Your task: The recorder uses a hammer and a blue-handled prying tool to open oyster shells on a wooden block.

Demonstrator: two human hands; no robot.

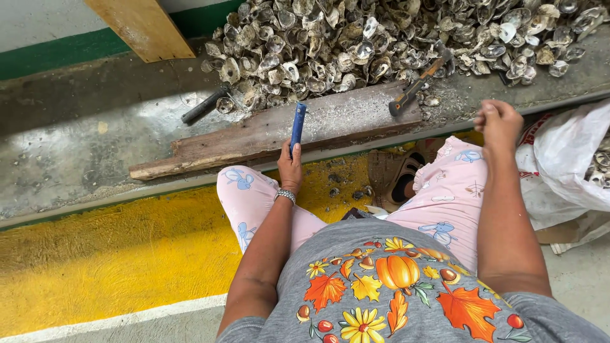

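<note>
Beside worn plank (pixel 267 130): left hand (pixel 290 166) gripping blue-handled tool (pixel 297 127) upright; right hand (pixel 499 122) clenched, contents indiscernible, near oyster shell heap (pixel 381 38).

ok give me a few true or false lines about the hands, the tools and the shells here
1. The left hand holds a blue tool. True.
2. The right hand grips the hammer. False: the hammer lies on the plank, apart from that hand, which is closed in a loose fist.
3. The shell pile lies beyond the plank. True.
4. The white bag sits on the person's left. False: it is on their right.
5. A bracelet is on the left wrist. True.
</note>
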